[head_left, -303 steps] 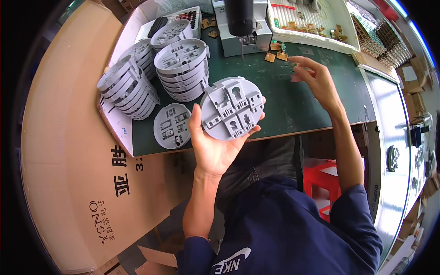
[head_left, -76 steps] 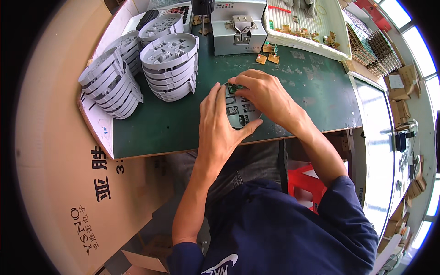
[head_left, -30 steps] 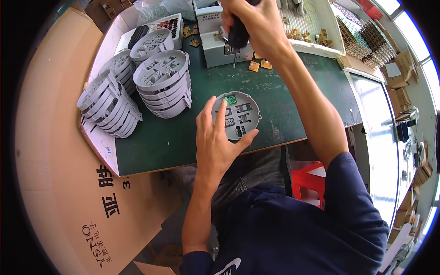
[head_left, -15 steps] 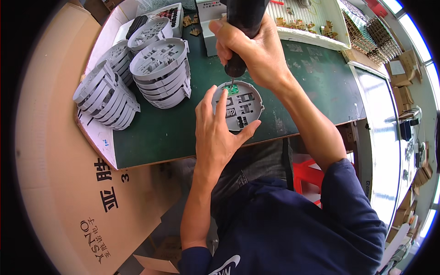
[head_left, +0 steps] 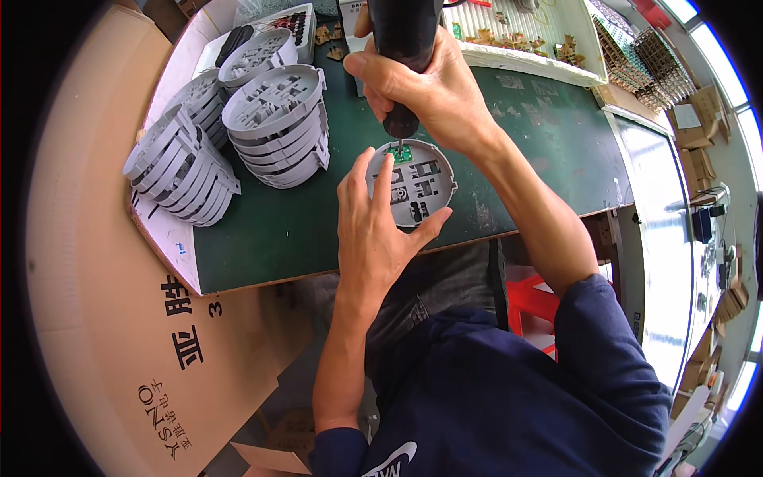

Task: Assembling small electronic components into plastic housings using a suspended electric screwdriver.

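Note:
A round grey plastic housing lies face up on the green worktop, with dark slots and fittings inside. Near its far rim sits a small green circuit board. My left hand steadies the housing, fingers over the left side and thumb by the lower right rim. My right hand is wrapped around a black electric screwdriver, held upright. Its thin bit points down onto the green board; the exact contact spot is too small to make out.
Stacks of similar grey housings stand on the left of the green worktop. A white foam tray with brassy metal parts lies at the far right. Behind the stacks is a white box of small parts. A red stool shows below the edge.
My right hand and the screwdriver have shifted slightly left, and the tool stands a little lower over the board. The left hand and housing stay almost in place.

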`<state>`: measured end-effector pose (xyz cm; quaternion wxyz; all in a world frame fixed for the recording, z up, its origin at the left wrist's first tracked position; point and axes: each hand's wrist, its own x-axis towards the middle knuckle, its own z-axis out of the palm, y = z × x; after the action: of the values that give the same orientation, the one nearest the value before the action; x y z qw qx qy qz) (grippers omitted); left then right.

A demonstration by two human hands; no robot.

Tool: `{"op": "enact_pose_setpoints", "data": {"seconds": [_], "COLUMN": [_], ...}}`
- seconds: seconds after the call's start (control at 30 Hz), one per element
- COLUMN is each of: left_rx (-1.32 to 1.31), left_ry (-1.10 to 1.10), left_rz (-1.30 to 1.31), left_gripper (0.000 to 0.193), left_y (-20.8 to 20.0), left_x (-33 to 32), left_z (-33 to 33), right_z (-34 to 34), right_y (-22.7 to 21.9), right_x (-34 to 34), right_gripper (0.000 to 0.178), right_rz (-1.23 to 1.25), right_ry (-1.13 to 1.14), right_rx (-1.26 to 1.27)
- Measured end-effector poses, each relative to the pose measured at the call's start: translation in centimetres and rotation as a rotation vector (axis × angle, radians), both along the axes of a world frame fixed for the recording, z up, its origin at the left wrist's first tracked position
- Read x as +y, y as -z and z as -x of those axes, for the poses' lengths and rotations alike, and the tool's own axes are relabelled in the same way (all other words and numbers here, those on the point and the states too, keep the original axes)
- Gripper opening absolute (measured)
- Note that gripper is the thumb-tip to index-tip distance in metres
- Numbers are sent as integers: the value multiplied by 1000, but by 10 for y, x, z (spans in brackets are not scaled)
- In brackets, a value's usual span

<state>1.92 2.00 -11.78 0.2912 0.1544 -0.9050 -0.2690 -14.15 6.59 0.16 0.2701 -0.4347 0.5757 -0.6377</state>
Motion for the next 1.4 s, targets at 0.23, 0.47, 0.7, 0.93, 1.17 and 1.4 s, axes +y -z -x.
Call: {"op": "enact_pose_setpoints", "data": {"seconds": [0.23,0.47,0.7,0.93,1.17,1.4], "left_rx": [9,13,156,-534,-503,-164], "left_ry": [-4,0,-126,-181,-142,-162], "left_rz": [10,-17,167,100,190,48], "left_gripper": [86,91,49,87,80,63], "left_y": [0,-5,-116,-153,-160,-174], "left_x": [0,1,-39,-136,-125,-94], "left_z": [1,-1,-31,17,21,-55], "right_z": [3,10,21,18,12,83], "right_y": [19,8,3,35,82,61], "right_x": [-16,-20,-18,1,61,221], "right_gripper": [36,60,61,67,61,43], "right_rz": [179,152,184,9,-657,-313], "right_ry": [62,-15,126,79,169,949], "right_rx": [185,196,217,294,712,492]}}
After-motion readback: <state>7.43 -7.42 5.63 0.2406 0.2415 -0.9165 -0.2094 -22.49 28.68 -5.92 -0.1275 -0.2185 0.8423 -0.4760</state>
